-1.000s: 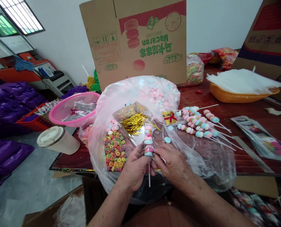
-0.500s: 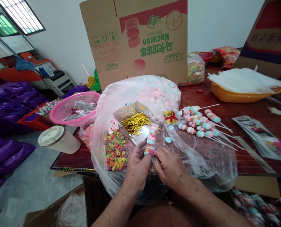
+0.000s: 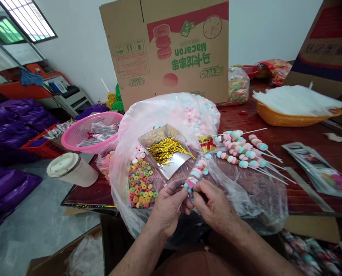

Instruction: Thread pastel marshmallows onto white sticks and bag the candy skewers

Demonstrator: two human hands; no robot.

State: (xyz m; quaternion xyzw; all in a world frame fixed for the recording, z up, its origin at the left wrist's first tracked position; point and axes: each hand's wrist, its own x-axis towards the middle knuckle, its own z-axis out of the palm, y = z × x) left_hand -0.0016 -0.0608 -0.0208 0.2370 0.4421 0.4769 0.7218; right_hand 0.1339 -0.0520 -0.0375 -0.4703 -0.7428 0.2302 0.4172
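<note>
A wrapped marshmallow skewer (image 3: 196, 173) leans up and to the right between my hands, its lower end hidden in my fingers. My left hand (image 3: 171, 201) is closed around that lower end. From the other side, my right hand (image 3: 212, 199) pinches the wrapper just below the marshmallows; whether a tie is in those fingers I cannot make out. Just beyond lies an open box of gold twist ties (image 3: 166, 148). To the right, several unwrapped marshmallow skewers (image 3: 241, 147) rest on clear plastic, near a bundle of twist ties (image 3: 207, 143).
Ring-shaped candies (image 3: 142, 184) and a big bag of marshmallows (image 3: 195, 117) lie at the left and back. A lidded cup (image 3: 73, 170) stands by a pink basket (image 3: 68, 140). At right are printed wrappers (image 3: 317, 165), a metal ruler (image 3: 309, 189) and a yellow basket (image 3: 297, 119).
The wrapped skewer has tilted from nearly upright toward the right. Both hands have shifted slightly right and down, uncovering more of the twist tie box.
</note>
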